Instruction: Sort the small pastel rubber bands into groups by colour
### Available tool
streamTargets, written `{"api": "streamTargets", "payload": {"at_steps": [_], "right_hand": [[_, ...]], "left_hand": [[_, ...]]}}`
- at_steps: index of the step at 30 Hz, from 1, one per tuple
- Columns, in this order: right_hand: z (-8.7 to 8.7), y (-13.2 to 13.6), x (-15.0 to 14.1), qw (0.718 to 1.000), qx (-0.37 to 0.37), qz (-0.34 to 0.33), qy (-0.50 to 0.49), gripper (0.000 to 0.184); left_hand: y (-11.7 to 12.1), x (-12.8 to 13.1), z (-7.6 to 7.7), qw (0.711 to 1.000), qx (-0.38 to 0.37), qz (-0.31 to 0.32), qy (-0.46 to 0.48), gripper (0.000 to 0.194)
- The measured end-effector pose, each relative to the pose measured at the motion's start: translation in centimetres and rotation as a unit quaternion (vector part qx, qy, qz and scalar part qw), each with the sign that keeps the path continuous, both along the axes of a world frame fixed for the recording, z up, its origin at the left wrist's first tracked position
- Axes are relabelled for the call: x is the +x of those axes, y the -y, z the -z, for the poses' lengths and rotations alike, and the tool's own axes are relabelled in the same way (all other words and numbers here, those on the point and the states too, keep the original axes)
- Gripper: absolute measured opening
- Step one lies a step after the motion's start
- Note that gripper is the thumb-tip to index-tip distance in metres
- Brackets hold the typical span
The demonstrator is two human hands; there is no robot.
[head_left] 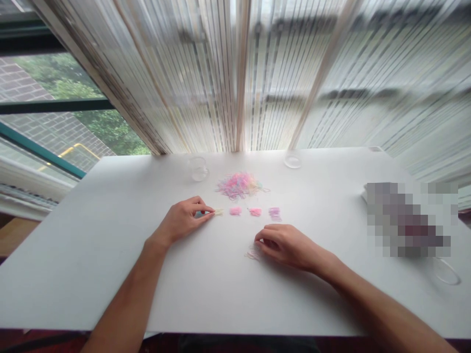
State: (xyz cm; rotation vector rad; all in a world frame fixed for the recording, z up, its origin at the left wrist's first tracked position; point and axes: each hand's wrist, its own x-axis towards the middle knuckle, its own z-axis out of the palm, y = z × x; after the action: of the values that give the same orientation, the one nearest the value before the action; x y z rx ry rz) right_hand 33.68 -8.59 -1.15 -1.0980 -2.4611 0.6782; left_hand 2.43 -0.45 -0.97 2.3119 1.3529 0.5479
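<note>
A loose heap of thin pastel rubber bands (239, 185) lies at the middle of the table. In front of it runs a row of small sorted bunches: pale yellow bands (219, 212), pink bands (235, 211), brighter pink bands (255, 212) and purple bands (274, 214). My left hand (186, 215) pinches at the left edge of the yellow bunch; a bluish bunch shows partly behind its fingers. Closer to me, my right hand (285, 245) has its fingertips pressed together over a few pale pinkish bands (252, 254). Whatever sits between those fingertips is too small to make out.
Behind the heap stand a clear round container (198, 169) and a clear round lid (293, 161). On the right lies a blurred-out object (405, 220) with a white loop (447, 272) beside it. The white table (91, 274) ends at a striped curtain (206, 73).
</note>
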Motion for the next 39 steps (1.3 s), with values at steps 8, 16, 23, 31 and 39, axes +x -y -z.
{"api": "streamTargets", "payload": {"at_steps": [8, 16, 23, 31, 39], "right_hand": [[0.1, 0.08, 0.13, 1.0, -0.004, 0.0, -0.002, 0.016], [0.22, 0.05, 0.14, 1.0, -0.006, -0.001, 0.002, 0.015], [-0.07, 0.05, 0.03, 1.0, -0.008, 0.002, 0.008, 0.015], [-0.07, 0.08, 0.05, 1.0, -0.014, 0.0, 0.012, 0.017], [-0.23, 0.04, 0.02, 1.0, -0.018, 0.002, 0.02, 0.018]], "left_hand": [[-0.1, -0.15, 0.15, 1.0, -0.011, 0.013, 0.017, 0.019], [-0.07, -0.14, 0.21, 1.0, -0.001, 0.006, 0.014, 0.021], [0.0, 0.06, 0.0, 1.0, -0.007, 0.006, -0.008, 0.023], [0.17, 0.1, -0.29, 1.0, -0.006, 0.002, -0.011, 0.025], [0.19, 0.16, 0.09, 0.999, 0.022, 0.027, -0.013, 0.022]]}}
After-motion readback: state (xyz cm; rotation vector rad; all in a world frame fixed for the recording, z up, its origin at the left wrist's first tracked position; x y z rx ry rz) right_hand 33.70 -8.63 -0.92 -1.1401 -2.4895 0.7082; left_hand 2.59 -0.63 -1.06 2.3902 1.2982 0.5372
